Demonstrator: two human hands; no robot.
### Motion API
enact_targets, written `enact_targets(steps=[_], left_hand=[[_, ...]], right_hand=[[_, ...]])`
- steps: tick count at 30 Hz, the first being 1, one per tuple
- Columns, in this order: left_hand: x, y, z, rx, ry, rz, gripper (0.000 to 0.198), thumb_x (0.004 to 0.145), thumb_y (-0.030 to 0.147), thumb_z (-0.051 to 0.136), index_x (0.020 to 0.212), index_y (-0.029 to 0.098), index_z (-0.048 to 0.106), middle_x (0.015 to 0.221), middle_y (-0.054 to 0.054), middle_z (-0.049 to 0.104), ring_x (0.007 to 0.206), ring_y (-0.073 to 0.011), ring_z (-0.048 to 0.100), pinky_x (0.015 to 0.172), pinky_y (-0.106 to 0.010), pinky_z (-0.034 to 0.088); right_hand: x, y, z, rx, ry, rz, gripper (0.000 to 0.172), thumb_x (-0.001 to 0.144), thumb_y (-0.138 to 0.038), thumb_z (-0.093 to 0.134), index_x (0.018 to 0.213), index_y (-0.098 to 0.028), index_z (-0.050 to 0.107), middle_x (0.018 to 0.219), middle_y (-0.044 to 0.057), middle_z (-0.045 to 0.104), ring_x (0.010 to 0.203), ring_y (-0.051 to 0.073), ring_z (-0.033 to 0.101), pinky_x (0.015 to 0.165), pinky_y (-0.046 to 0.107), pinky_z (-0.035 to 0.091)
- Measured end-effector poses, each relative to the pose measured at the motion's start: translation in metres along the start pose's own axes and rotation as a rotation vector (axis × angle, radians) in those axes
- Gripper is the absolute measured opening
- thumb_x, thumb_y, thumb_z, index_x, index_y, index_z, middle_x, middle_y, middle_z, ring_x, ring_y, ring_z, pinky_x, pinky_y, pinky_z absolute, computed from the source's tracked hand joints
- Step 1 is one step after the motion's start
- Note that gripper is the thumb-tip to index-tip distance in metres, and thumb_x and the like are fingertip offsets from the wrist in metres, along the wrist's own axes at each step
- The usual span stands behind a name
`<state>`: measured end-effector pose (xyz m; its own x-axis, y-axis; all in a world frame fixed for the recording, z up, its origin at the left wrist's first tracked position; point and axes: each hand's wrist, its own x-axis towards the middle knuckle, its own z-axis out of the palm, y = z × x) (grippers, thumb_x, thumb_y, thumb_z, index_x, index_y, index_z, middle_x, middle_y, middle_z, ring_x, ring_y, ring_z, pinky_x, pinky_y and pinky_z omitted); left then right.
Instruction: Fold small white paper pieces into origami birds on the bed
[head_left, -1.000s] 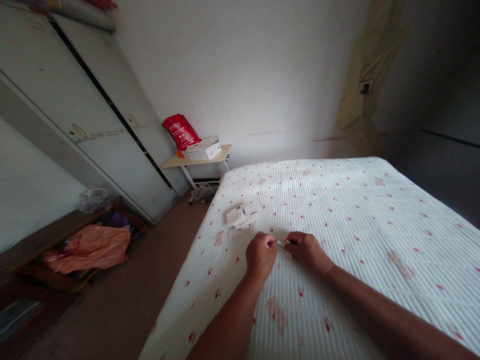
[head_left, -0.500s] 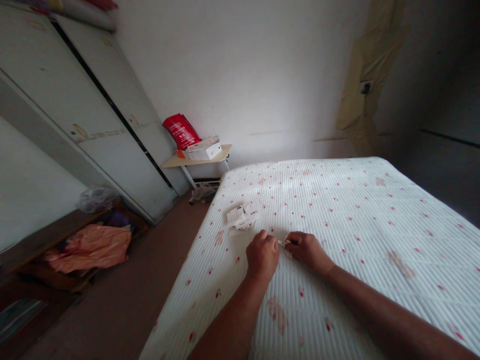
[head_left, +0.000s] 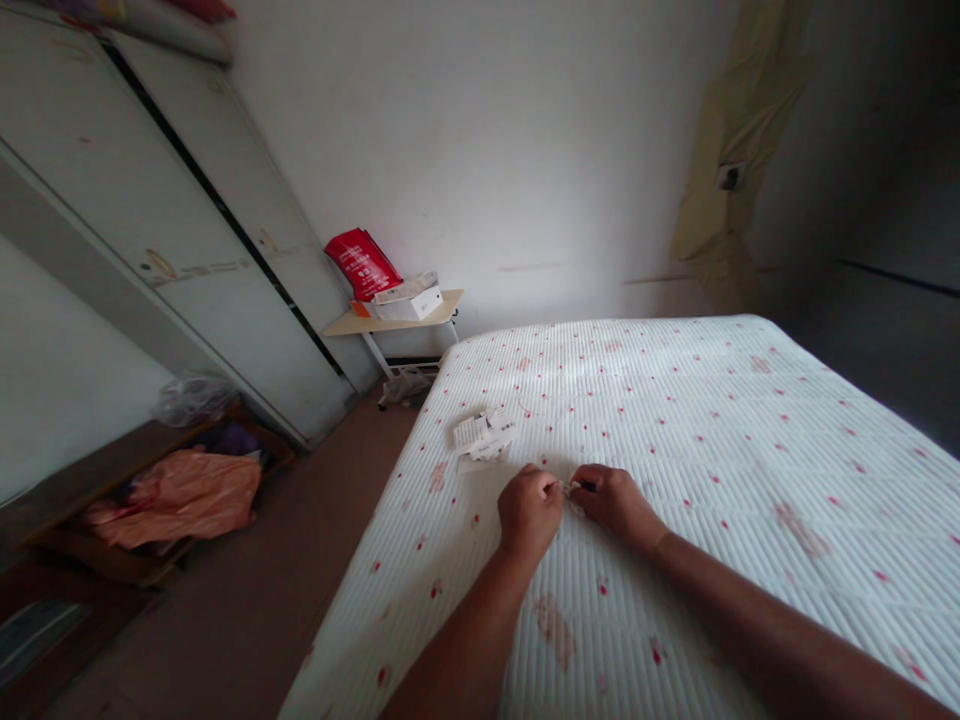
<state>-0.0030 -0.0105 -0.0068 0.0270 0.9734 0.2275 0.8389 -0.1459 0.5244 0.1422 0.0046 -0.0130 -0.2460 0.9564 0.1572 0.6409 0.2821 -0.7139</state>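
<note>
White sm. item [head_left: 568, 488] btwn L hand [head_left: 529, 508] & R hand [head_left: 612, 502], pinched w/ both hands

On my left I see a pale cabinet [head_left: 225, 290], then a small bench [head_left: 345, 324] bearing a red bag [head_left: 363, 264] and a white box [head_left: 420, 305]. Crumpled orange plastic [head_left: 180, 497] lies nearer me; ahead, to my right, the wall [head_left: 525, 150] carries a socket [head_left: 730, 177].

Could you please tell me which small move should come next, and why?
Perhaps ease the left hand slightly away from the right hand: both seem to pinch a small pale piece, they are very close together, and only a short bit shows between them.
</note>
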Motion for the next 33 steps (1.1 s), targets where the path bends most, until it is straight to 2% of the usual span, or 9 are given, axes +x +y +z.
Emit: enact_targets(steps=[7,9,11,13,17,20,28,33], left_hand=[[0.002,-0.002,0.001,-0.064,0.0,-0.011,0.017,0.075,0.016,0.05,0.072,0.018,0.067,0.074,-0.001,0.063,0.07,-0.0124,0.057,0.066,-0.022,0.04],[0.002,-0.006,0.0,-0.132,0.015,-0.022,0.021,0.073,0.015,0.05,0.086,0.019,0.066,0.081,-0.001,0.064,0.07,-0.0124,0.056,0.068,-0.023,0.041],[0.001,-0.01,-0.001,-0.218,0.033,-0.015,0.037,0.07,0.011,0.05,0.105,0.019,0.06,0.091,-0.001,0.064,0.071,-0.0119,0.055,0.071,-0.024,0.043],[0.0,-0.011,-0.001,-0.285,0.023,0.021,0.049,0.066,0.006,0.049,0.113,0.019,0.055,0.099,-0.002,0.063,0.076,-0.012,0.055,0.076,-0.024,0.044],[0.0,-0.007,0.003,-0.26,-0.031,0.094,0.035,0.069,0.009,0.052,0.101,0.02,0.062,0.098,-0.002,0.065,0.088,-0.0154,0.055,0.083,-0.028,0.043],[0.001,-0.003,0.006,-0.188,-0.042,0.105,0.024,0.072,0.014,0.054,0.092,0.021,0.065,0.091,-0.002,0.067,0.088,-0.0171,0.055,0.081,-0.03,0.042],[0.0,-0.002,0.009,-0.111,-0.046,0.06,0.025,0.067,0.011,0.056,0.087,0.025,0.064,0.084,0.0,0.064,0.08,-0.0153,0.056,0.076,-0.028,0.04],[0.002,-0.001,0.01,-0.112,-0.047,0.064,0.023,0.066,0.01,0.055,0.083,0.024,0.063,0.081,0.001,0.061,0.078,-0.0143,0.056,0.072,-0.025,0.04]], right_hand=[[0.0,-0.002,-0.001,0.008,-0.01,0.012,0.017,0.072,-0.018,0.047,0.063,-0.015,0.06,0.056,0.0,0.056,0.055,0.011,0.05,0.052,0.02,0.033],[-0.001,-0.003,-0.002,0.017,-0.015,0.023,0.017,0.072,-0.019,0.047,0.062,-0.015,0.06,0.056,0.0,0.056,0.054,0.011,0.05,0.052,0.02,0.032],[-0.001,-0.003,-0.003,0.033,-0.014,0.032,0.017,0.072,-0.019,0.047,0.062,-0.015,0.06,0.056,-0.001,0.056,0.054,0.011,0.05,0.052,0.02,0.032],[-0.002,-0.003,-0.003,0.051,-0.014,0.037,0.016,0.072,-0.019,0.047,0.062,-0.016,0.06,0.056,-0.001,0.056,0.054,0.011,0.05,0.052,0.02,0.033],[-0.002,-0.001,-0.003,0.068,-0.012,0.012,0.016,0.071,-0.019,0.047,0.063,-0.015,0.061,0.056,-0.001,0.057,0.055,0.012,0.051,0.054,0.02,0.034],[-0.001,0.0,-0.003,0.052,-0.005,-0.003,0.016,0.07,-0.02,0.047,0.062,-0.015,0.06,0.058,-0.001,0.057,0.056,0.012,0.051,0.053,0.021,0.034],[0.0,0.001,-0.004,0.069,-0.015,0.037,0.014,0.068,-0.018,0.05,0.057,-0.016,0.057,0.051,-0.002,0.053,0.051,0.01,0.048,0.049,0.02,0.032],[0.0,0.0,-0.007,0.163,-0.087,0.092,0.015,0.07,-0.02,0.05,0.058,-0.016,0.058,0.046,-0.003,0.053,0.045,0.009,0.047,0.046,0.019,0.033]])
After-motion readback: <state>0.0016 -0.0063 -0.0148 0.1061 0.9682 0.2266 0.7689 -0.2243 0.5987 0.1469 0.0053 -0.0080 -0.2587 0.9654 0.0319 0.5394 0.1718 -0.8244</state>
